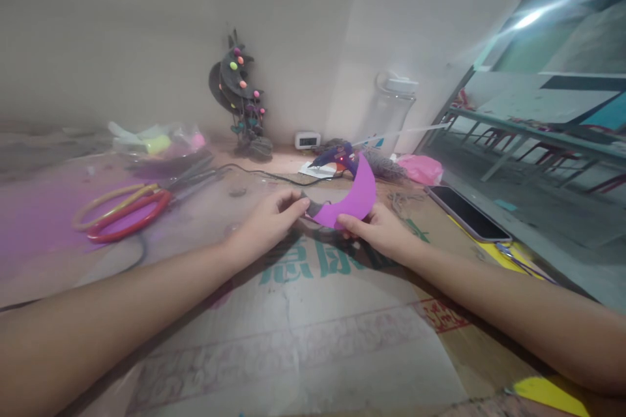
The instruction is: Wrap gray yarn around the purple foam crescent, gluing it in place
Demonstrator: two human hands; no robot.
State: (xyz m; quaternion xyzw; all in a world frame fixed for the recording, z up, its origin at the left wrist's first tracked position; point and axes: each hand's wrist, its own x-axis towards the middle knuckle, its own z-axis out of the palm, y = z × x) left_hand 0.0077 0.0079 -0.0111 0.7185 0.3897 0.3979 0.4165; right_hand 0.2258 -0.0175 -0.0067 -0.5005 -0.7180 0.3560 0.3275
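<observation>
A purple crescent-shaped cutout [359, 199] is held up between my two hands above the table. One tip of it points up, and its lower left end is covered by dark grey material, perhaps yarn. My left hand [281, 215] pinches that grey end between thumb and fingers. Closed on the lower edge of the purple part is my right hand [379, 229], its thumb on the front face and its fingers mostly hidden behind. Just beyond the cutout lies a dark blue glue gun [337, 158] with a small red light, beside a bundle of grey yarn [384, 164].
Scissors [130, 215] with red and yellow handles lie at left, near a clear plastic bag [161, 142]. A decorated grey crescent ornament [239, 85], a small digital clock [308, 140] and a clear bottle [388, 114] stand at the back. A phone [469, 214] rests near the right edge.
</observation>
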